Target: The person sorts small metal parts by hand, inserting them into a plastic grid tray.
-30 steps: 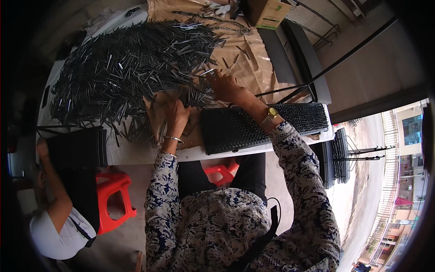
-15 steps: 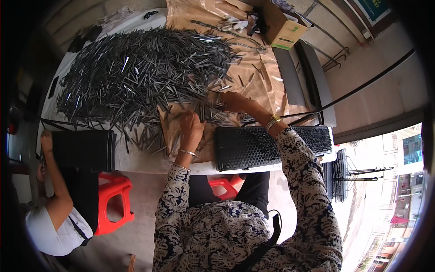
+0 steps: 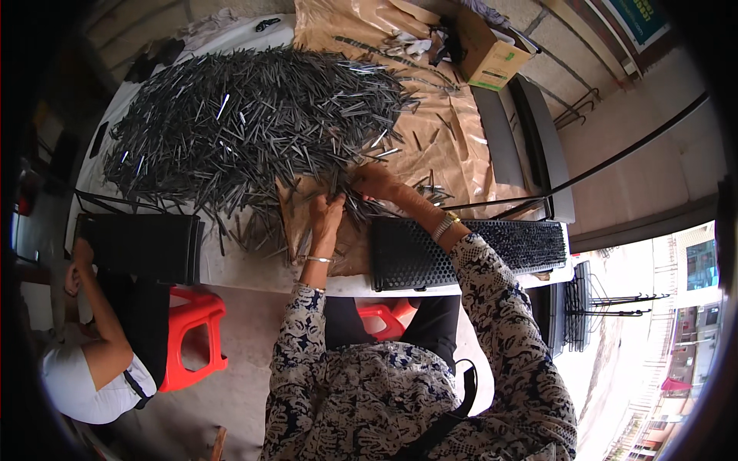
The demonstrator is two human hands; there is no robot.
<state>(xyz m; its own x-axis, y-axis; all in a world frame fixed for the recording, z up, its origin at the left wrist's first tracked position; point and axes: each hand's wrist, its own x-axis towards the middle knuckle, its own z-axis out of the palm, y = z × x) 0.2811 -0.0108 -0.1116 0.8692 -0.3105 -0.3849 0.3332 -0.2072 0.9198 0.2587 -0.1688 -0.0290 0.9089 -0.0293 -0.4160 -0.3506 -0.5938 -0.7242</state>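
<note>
A broad heap of thin black strips (image 3: 254, 115) covers the left and middle of the table. At the heap's near right edge, my left hand (image 3: 327, 215) is closed, its fingertips against loose strips; what it pinches is too small to make out. My right hand (image 3: 377, 183) reaches in close beside it, fingers curled down among the strips and partly hidden. Under my right forearm lies a black perforated tray (image 3: 411, 257), a panel with rows of round holes. Its right part is packed with upright black pieces.
Brown paper (image 3: 453, 146) spreads under the heap. A cardboard box (image 3: 496, 58) stands at the back right, near grey panels (image 3: 538, 131). At left, a person (image 3: 100, 346) sits by another black tray (image 3: 138, 246) and a red stool (image 3: 196, 330). Wire racks (image 3: 588, 300) stand at right.
My right hand has moved left and slightly nearer, toward my left hand. My left hand has stayed nearly in place. The co-worker's hands have shifted, and the whole view has tilted slightly.
</note>
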